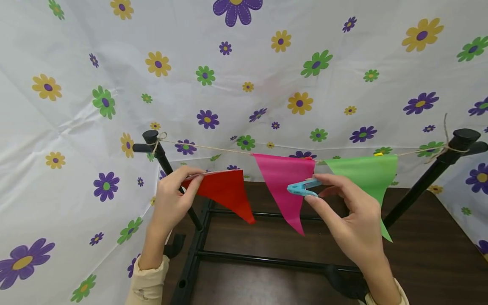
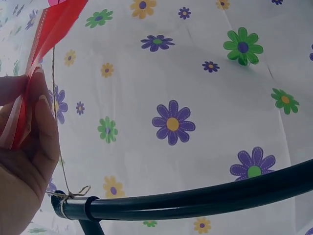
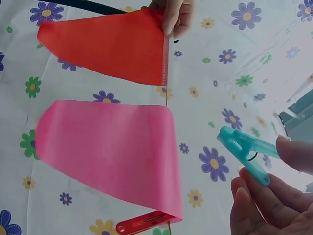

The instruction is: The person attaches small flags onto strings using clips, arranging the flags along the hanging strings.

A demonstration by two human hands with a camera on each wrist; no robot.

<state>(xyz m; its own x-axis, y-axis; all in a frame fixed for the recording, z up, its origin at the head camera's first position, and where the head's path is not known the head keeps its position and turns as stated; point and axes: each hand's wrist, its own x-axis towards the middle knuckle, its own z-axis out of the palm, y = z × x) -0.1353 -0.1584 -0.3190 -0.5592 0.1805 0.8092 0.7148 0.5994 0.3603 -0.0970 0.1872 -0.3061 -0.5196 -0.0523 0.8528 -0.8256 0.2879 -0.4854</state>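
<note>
A twine line (image 1: 213,147) runs between two black posts. From it hang a pink pennant (image 1: 286,182), held by a red clip (image 3: 142,223), and a green pennant (image 1: 366,176) with a yellow clip (image 1: 378,154). My left hand (image 1: 179,192) pinches the top edge of a red pennant (image 1: 226,190) just below the twine, left of the pink one. In the left wrist view the red pennant (image 2: 46,44) lies against the twine (image 2: 57,127). My right hand (image 1: 343,207) pinches a light blue clothespin (image 1: 303,187) in front of the pink pennant; the clothespin (image 3: 242,152) has its jaws closed on nothing.
The black metal rack (image 1: 198,250) stands on a dark wooden table (image 1: 427,254). Its left post (image 1: 152,140) and right post (image 1: 457,144) carry the twine knots. White plastic sheeting with flowers (image 1: 244,67) surrounds the rack at back and sides.
</note>
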